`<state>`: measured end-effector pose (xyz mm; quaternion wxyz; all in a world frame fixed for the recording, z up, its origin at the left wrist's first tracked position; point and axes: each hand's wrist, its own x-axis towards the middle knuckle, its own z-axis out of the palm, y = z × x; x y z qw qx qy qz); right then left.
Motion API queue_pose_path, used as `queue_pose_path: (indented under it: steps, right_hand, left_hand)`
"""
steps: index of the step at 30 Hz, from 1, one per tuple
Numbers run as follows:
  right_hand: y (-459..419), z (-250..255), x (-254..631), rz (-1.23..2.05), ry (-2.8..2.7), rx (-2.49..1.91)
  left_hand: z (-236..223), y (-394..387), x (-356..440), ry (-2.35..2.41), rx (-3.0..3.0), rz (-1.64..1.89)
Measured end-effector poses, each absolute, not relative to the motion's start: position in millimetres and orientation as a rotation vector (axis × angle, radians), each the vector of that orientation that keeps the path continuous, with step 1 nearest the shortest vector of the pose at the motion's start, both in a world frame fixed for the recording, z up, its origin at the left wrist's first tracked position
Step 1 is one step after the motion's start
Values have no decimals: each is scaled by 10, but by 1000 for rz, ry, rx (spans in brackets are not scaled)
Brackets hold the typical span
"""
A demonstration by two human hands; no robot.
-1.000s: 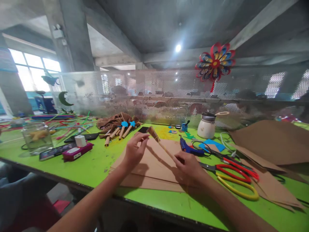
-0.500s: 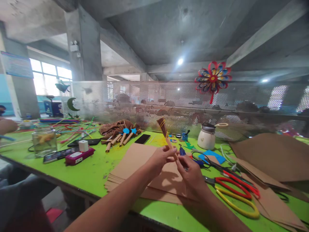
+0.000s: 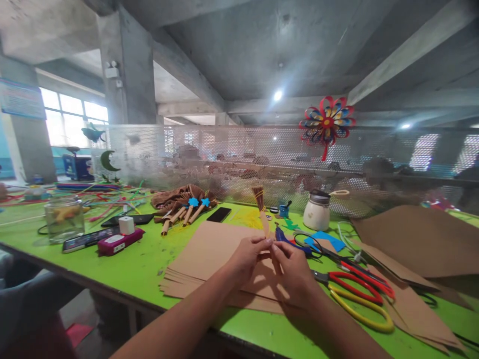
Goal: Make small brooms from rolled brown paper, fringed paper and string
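A small paper broom (image 3: 259, 198) with brown fringed bristles bound by yellow strands stands nearly upright between my hands. My left hand (image 3: 251, 254) pinches its tan paper handle from the left. On the other side, the fingers of my right hand (image 3: 290, 262) close on the same handle, fingertips close to those of the left. Beneath both hands lies a stack of brown paper sheets (image 3: 204, 254). A blue glue gun (image 3: 288, 237) rests just beyond my right hand. Scissors with red and yellow handles (image 3: 359, 294) lie to its right.
Several finished brooms with blue cutouts (image 3: 192, 202) lie at the back left. A phone (image 3: 219, 215), a cream jar (image 3: 316, 212), a glass jar (image 3: 64, 219) and a purple power strip (image 3: 120, 243) stand about. Larger brown paper (image 3: 415, 244) covers the right; a perforated screen (image 3: 232, 149) borders the back.
The broom has turned from leaning left to nearly upright. My hands have drawn closer together on its handle. The view has shifted slightly, and the person's hand at far left has mostly left the frame.
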<state>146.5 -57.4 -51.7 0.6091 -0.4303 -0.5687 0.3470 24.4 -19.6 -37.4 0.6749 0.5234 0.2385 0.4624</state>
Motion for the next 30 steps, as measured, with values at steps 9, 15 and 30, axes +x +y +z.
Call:
queue_pose_path:
  steps: [9, 15, 30]
  right_hand:
    - [-703, -372, 1419, 1386, -1062, -728]
    - [-724, -386, 1383, 1495, -1040, -689]
    - [-646, -615, 1320, 1435, -1158, -684]
  left_hand:
    - [-365, -176, 145, 437, 1167, 981]
    - [-263, -114, 70, 415, 990, 992]
    - [-271, -192, 103, 498, 1159, 1136]
